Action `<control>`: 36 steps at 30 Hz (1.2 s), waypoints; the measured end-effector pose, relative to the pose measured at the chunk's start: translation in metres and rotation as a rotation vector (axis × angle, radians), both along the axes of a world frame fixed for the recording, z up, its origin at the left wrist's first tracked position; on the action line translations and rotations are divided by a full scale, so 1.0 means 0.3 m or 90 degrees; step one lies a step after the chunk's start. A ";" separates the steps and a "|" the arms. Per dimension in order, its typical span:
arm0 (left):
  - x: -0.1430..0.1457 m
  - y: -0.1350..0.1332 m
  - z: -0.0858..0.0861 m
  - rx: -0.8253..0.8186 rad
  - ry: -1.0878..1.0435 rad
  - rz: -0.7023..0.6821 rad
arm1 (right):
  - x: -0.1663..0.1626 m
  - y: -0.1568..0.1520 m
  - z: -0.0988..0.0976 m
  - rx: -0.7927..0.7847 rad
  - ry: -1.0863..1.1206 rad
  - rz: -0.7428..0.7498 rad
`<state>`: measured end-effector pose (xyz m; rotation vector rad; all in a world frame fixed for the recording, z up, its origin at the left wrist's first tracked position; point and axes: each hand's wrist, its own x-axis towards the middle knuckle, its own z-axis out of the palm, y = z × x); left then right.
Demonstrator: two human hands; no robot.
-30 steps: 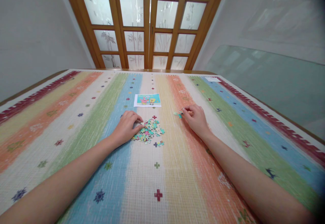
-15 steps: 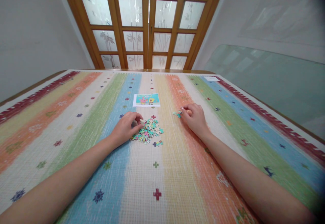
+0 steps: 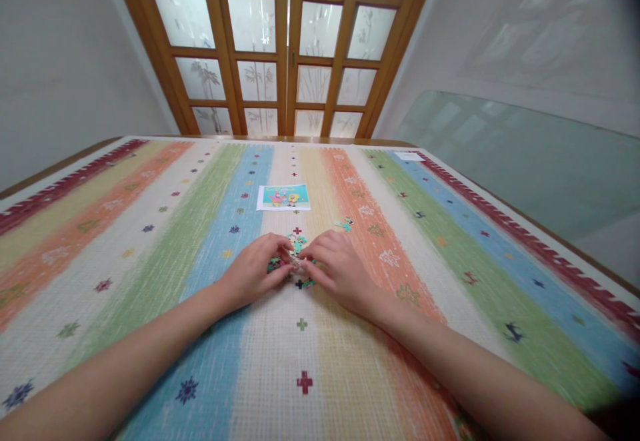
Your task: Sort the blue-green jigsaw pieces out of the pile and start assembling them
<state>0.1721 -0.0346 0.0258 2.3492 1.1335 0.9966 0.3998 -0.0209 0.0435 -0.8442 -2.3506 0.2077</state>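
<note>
A pile of small jigsaw puzzle pieces, mostly turquoise with bits of yellow and pink, lies on the striped tablecloth, largely covered by my hands. From the left, my left hand reaches over it with thumb and fingertips closed on a puzzle piece. My right hand meets it from the other side, its fingers bent and pinching at a piece too. Between the fingertips only a small pale bit shows. To the upper right, a few turquoise puzzle pieces lie apart from the pile.
Beyond the pile lies a picture card with a pink and a yellow cartoon figure. A white paper rests at the table's far right. Wood-framed glass doors stand behind the table, and a glass panel leans at the right wall.
My right hand has left the separate pieces at the upper right and come left to the pile, beside my left hand. My left hand has shifted slightly nearer. The view has turned a little.
</note>
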 end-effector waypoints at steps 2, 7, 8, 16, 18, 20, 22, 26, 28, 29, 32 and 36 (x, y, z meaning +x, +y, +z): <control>0.006 -0.007 0.003 0.006 0.005 -0.014 | -0.005 -0.003 0.001 -0.002 -0.002 0.006; -0.003 -0.005 0.017 -0.010 0.012 -0.016 | 0.006 0.026 0.001 -0.075 0.063 0.001; -0.012 0.002 0.019 -0.003 0.015 -0.007 | 0.023 0.047 -0.003 -0.090 0.089 -0.016; -0.096 0.087 -0.015 -0.011 -0.081 0.201 | 0.309 0.285 -0.064 -0.126 0.120 -0.285; -0.103 0.101 -0.027 -0.037 -0.131 0.235 | 0.354 0.310 -0.076 -0.187 0.087 -0.315; -0.107 0.109 -0.034 -0.054 -0.165 0.243 | 0.375 0.319 -0.085 -0.240 0.063 -0.327; -0.108 0.112 -0.038 -0.065 -0.182 0.239 | 0.380 0.322 -0.093 -0.260 0.051 -0.327; -0.109 0.112 -0.040 -0.070 -0.185 0.236 | 0.383 0.333 -0.112 -0.244 0.024 -0.330; -0.109 0.112 -0.041 -0.074 -0.185 0.235 | 0.388 0.340 -0.121 -0.226 0.013 -0.331; -0.109 0.111 -0.043 -0.078 -0.185 0.234 | 0.391 0.344 -0.126 -0.217 0.011 -0.330; -0.108 0.110 -0.044 -0.080 -0.184 0.230 | 0.398 0.350 -0.135 -0.197 0.004 -0.323; -0.108 0.106 -0.027 -0.071 -0.138 0.221 | 0.400 0.352 -0.139 -0.189 0.004 -0.321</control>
